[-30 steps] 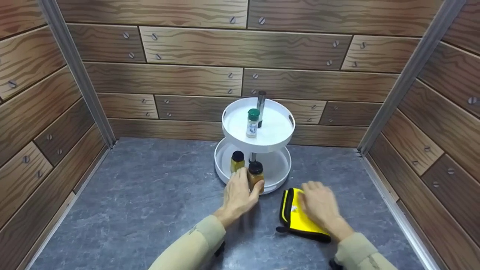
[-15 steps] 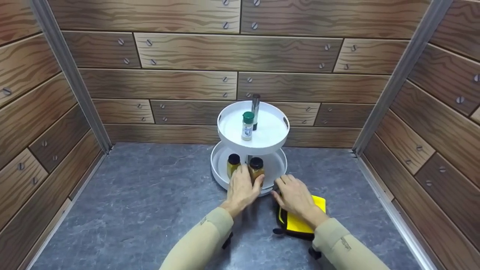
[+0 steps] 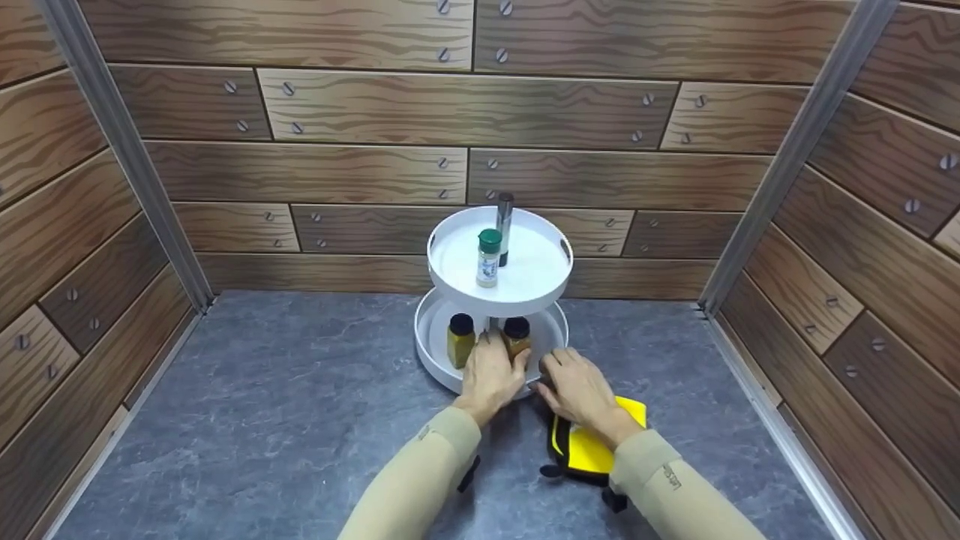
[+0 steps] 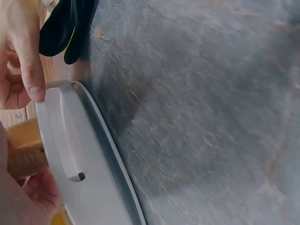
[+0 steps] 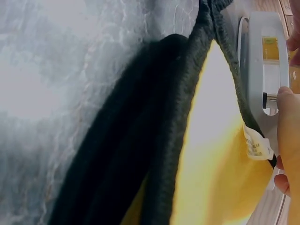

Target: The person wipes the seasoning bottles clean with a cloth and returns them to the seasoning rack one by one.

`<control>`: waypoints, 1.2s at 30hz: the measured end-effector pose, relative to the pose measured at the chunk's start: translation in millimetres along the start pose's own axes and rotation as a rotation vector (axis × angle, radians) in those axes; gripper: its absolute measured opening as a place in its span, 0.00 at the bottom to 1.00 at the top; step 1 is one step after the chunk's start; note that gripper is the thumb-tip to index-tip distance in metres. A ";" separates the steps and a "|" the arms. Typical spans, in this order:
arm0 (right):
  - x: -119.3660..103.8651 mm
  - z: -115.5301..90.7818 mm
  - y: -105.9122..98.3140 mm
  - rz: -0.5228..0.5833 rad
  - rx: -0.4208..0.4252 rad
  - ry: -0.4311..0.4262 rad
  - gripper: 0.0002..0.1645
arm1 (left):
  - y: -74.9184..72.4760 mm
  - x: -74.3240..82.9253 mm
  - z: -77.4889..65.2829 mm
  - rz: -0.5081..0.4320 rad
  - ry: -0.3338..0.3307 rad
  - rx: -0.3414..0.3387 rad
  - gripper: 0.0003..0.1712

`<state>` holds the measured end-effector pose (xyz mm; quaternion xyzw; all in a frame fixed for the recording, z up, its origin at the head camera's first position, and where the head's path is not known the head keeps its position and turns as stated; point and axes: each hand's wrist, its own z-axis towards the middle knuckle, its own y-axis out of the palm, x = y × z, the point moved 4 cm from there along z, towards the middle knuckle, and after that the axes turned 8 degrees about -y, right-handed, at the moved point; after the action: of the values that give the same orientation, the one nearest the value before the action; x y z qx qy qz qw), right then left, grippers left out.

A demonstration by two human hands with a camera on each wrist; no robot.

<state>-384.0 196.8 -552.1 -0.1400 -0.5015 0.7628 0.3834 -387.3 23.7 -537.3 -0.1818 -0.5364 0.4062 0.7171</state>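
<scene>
My left hand (image 3: 491, 371) grips an amber-filled spice bottle (image 3: 517, 334) with a black cap, inside the lower level of a white two-tier tray (image 3: 427, 360). In the left wrist view the bottle's side (image 4: 24, 140) shows behind the tray wall. Left of that hand, on the same level, stands a yellow spice bottle (image 3: 460, 343), also black-capped. My right hand (image 3: 581, 386) holds the lower tray's right front rim, its thumb (image 5: 284, 96) lying at the edge beside the handle slot. Part of the lower tray is hidden under the upper one.
A green-capped shaker (image 3: 488, 259) stands on the upper level, near the metal post (image 3: 505, 217). Below my right forearm lies a folded yellow cloth (image 3: 592, 450) with black edging. Wood-patterned walls (image 3: 360, 172) surround the grey marbled surface (image 3: 300, 390) on three sides.
My right hand has moved left off the yellow cloth onto the tray's rim. With my left hand, the amber bottle has shifted back and right in the lower tray, away from the yellow bottle.
</scene>
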 end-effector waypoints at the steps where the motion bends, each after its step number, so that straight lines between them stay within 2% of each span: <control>1: -0.4 0.1 0.3 -0.001 0.001 0.000 0.20 | 4.7 -1.6 1.6 0.001 -0.008 0.000 0.36; 7: -4.2 0.1 0.8 0.011 0.008 -0.008 0.19 | 13.1 -4.2 4.6 0.017 -0.037 0.003 0.41; 8: -5.1 -0.1 0.6 0.013 0.010 -0.010 0.19 | 10.2 -2.5 3.8 0.023 -0.036 0.000 0.41; 10: -6.6 -0.7 0.5 0.018 0.015 -0.012 0.19 | 13.1 -5.6 4.7 0.035 -0.029 0.008 0.38; 15: -10.2 -3.5 0.0 0.033 0.029 -0.016 0.18 | 14.4 -8.7 4.8 0.030 -0.066 -0.039 0.30; 20: -12.5 -2.5 -1.1 0.049 0.046 -0.017 0.18 | 9.8 -7.3 4.1 -0.006 -0.124 -0.100 0.29; 23: -12.7 -0.7 -1.3 0.050 0.032 -0.006 0.18 | 7.6 -6.8 4.1 -0.007 -0.123 -0.091 0.27; 25: -12.7 0.3 -2.3 0.057 0.019 0.002 0.17 | 10.3 -9.5 5.0 0.006 -0.096 -0.050 0.22; 27: -12.5 1.0 -4.0 0.072 0.013 0.003 0.16 | 6.3 -8.0 3.9 0.028 -0.068 -0.025 0.21; 30: -12.4 1.7 -8.5 0.099 0.020 -0.006 0.15 | -3.2 -5.8 2.9 0.090 -0.016 -0.031 0.24; 33: -7.1 -1.1 -17.7 0.132 0.031 -0.002 0.14 | -22.2 -0.4 -0.5 0.137 0.044 -0.090 0.29; 36: 5.5 -6.6 -30.7 0.182 0.011 0.056 0.13 | -44.4 -7.6 -4.1 0.147 0.109 -0.155 0.23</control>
<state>-370.0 211.4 -527.4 -0.2041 -0.4716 0.7929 0.3274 -367.1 -8.3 -512.5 -0.2975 -0.5116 0.4045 0.6973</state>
